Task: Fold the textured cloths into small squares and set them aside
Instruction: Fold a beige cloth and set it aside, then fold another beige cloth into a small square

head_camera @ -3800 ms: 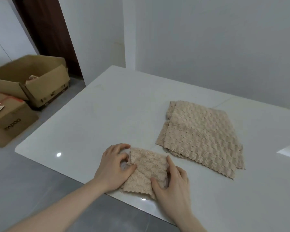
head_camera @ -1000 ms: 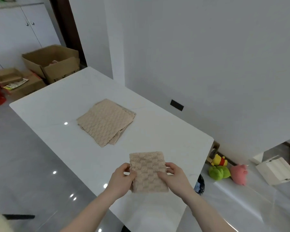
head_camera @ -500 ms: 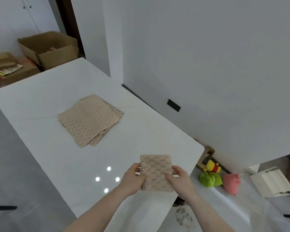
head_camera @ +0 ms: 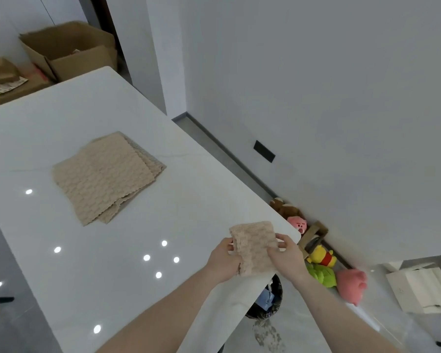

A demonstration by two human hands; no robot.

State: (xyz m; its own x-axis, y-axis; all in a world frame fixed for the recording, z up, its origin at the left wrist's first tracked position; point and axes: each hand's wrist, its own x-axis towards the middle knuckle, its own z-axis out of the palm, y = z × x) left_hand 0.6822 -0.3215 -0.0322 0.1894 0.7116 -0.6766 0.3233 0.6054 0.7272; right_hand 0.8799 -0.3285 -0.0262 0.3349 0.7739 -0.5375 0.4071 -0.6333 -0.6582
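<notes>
A small folded beige textured cloth (head_camera: 254,244) is held just above the right corner of the white table (head_camera: 138,225). My left hand (head_camera: 223,259) grips its left edge and my right hand (head_camera: 287,256) grips its right edge. A stack of larger unfolded beige textured cloths (head_camera: 107,175) lies flat near the middle of the table, well to the left of my hands.
Cardboard boxes (head_camera: 69,48) stand on the floor beyond the table's far end. Plush toys (head_camera: 323,266) lie on the floor by the wall to the right. A dark bin (head_camera: 267,301) sits under the table corner, and a white box (head_camera: 423,289) lies at far right.
Both hands have carried the folded cloth from the table's near-left part rightward to its right corner. The view has swung right, so the cloth stack now lies to the left.
</notes>
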